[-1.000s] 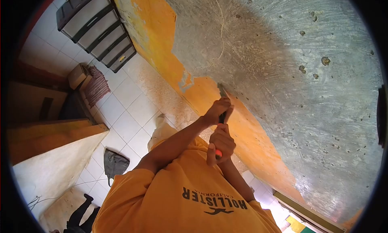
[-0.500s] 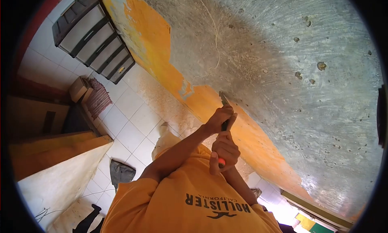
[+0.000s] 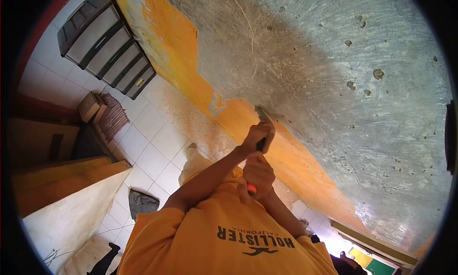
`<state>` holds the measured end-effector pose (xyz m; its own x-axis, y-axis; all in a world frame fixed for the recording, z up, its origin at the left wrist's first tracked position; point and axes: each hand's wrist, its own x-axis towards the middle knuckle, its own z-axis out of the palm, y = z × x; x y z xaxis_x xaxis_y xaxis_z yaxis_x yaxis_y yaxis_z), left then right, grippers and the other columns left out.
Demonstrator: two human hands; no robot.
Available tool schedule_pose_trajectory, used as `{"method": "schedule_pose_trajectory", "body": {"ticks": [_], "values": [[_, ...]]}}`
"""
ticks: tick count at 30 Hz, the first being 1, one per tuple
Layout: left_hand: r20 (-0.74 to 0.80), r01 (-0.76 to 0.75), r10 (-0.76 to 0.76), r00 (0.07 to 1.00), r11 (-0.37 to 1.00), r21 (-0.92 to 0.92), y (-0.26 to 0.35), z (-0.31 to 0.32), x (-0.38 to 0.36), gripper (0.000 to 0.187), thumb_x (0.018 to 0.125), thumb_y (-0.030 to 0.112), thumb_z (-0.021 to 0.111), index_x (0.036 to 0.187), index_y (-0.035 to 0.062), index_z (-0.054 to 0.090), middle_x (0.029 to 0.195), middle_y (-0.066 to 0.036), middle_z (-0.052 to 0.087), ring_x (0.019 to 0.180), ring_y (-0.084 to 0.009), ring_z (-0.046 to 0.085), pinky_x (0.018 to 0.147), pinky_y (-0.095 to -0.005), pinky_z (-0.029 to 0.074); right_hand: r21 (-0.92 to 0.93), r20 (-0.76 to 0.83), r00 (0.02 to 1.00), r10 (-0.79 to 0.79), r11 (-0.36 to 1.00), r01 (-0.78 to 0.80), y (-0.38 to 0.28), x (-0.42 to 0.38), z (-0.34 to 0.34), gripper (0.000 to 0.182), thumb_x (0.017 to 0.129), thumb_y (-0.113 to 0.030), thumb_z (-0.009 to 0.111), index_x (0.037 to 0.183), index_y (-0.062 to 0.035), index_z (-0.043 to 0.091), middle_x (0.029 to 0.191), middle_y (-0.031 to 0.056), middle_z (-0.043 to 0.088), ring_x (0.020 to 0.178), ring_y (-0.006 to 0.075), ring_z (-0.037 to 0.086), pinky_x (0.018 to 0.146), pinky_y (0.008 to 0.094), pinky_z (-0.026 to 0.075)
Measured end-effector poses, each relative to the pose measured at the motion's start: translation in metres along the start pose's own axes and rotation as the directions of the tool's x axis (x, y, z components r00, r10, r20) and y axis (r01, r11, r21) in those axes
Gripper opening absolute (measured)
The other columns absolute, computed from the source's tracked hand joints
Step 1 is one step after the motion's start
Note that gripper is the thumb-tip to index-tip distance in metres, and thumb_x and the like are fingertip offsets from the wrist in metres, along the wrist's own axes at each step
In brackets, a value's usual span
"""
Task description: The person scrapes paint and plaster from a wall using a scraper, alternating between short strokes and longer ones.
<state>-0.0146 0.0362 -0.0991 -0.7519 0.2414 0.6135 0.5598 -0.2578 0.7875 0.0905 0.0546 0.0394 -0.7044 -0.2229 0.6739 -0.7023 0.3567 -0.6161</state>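
Right hand point(image 3: 259, 172) is gripping the long tool point(image 3: 261, 144) by its red-orange handle end point(image 3: 252, 189), fingers wrapped; left hand point(image 3: 257, 136) is clasping it farther up, nearer the blade point(image 3: 262, 115). Blade is sitting at the border of orange paint point(image 3: 305, 165) and grey wall point(image 3: 381, 132), contact hard to tell. Spaced hands are likely helping control; a shallow, steady angle would be sparing the surface.

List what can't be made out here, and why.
Head view: most of the grip of the dark tool with a red-orange end, covered by the left hand and right hand.
Head view: the exact shape of the tool's far tip, too small and blurred.
Head view: the long black shape at lower left, cut off by the bottom edge.
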Motion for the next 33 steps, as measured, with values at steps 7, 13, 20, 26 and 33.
{"method": "schedule_pose_trajectory", "body": {"ticks": [7, 13, 20, 26, 33], "values": [[-0.031, -0.026, 0.024, 0.999, 0.998, -0.056, -0.007, -0.01, -0.003, 0.04, 0.105, -0.002, 0.052, 0.067, 0.0, 0.041, 0.06, -0.008, 0.039, 0.058, -0.0225, 0.04, 0.065, -0.0366, 0.04, -0.007, 0.041, 0.999, 0.024, 1.0, -0.024, 0.016, -0.001, 0.017, 0.015, 0.065, -0.002, 0.066, 0.06, -0.0065, 0.053, 0.059, 0.0073, 0.049, 0.051, 0.0267, 0.047, 0.068, 0.0404, 0.047], [-0.18, -0.079, 0.066, 0.981, 0.995, -0.068, -0.008, 0.001, 0.0, 0.039, 0.103, -0.004, 0.053, 0.066, 0.0001, 0.041, 0.061, -0.008, 0.037, 0.055, -0.0232, 0.038, 0.06, -0.0367, 0.038, -0.004, 0.048, 0.999, 0.017, 1.0, -0.017, 0.021, 0.001, 0.013, 0.017, 0.067, -0.002, 0.067, 0.059, -0.0075, 0.053, 0.058, 0.0068, 0.047, 0.051, 0.0268, 0.045, 0.068, 0.0392, 0.045], [-0.13, -0.092, 0.082, 0.988, 0.993, -0.068, -0.015, -0.004, -0.006, 0.027, 0.097, -0.003, 0.055, 0.07, 0.0017, 0.051, 0.065, -0.011, 0.049, 0.061, -0.0276, 0.054, 0.07, -0.0344, 0.049, 0.003, 0.071, 0.997, 0.008, 1.0, -0.008, 0.018, 0.005, 0.016, 0.019, 0.069, -0.003, 0.061, 0.057, -0.0035, 0.046, 0.053, 0.0079, 0.04, 0.047, 0.0292, 0.043, 0.064, 0.0421, 0.047], [-0.147, -0.052, 0.047, 0.988, 0.998, -0.028, 0.006, -0.003, 0.01, 0.026, 0.087, -0.004, 0.061, 0.065, 0.0023, 0.049, 0.063, -0.011, 0.047, 0.06, -0.0271, 0.053, 0.067, -0.0356, 0.048, -0.005, 0.006, 1.0, 0.022, 1.0, -0.022, 0.005, 0.015, 0.013, 0.012, 0.063, -0.001, 0.064, 0.062, -0.0054, 0.052, 0.058, 0.0083, 0.049, 0.051, 0.0284, 0.049, 0.069, 0.0398, 0.048], [-0.136, -0.012, 0.016, 0.991, 0.999, 0.032, 0.011, -0.007, 0.014, 0.031, 0.092, -0.006, 0.059, 0.065, 0.0016, 0.047, 0.063, -0.01, 0.048, 0.06, -0.0274, 0.053, 0.065, -0.035, 0.047, -0.009, -0.07, 0.997, 0.014, 1.0, -0.015, -0.001, 0.028, 0.02, 0.012, 0.065, 0.0, 0.063, 0.061, -0.0036, 0.052, 0.057, 0.0088, 0.046, 0.051, 0.0295, 0.048, 0.065, 0.0391, 0.048]]}}
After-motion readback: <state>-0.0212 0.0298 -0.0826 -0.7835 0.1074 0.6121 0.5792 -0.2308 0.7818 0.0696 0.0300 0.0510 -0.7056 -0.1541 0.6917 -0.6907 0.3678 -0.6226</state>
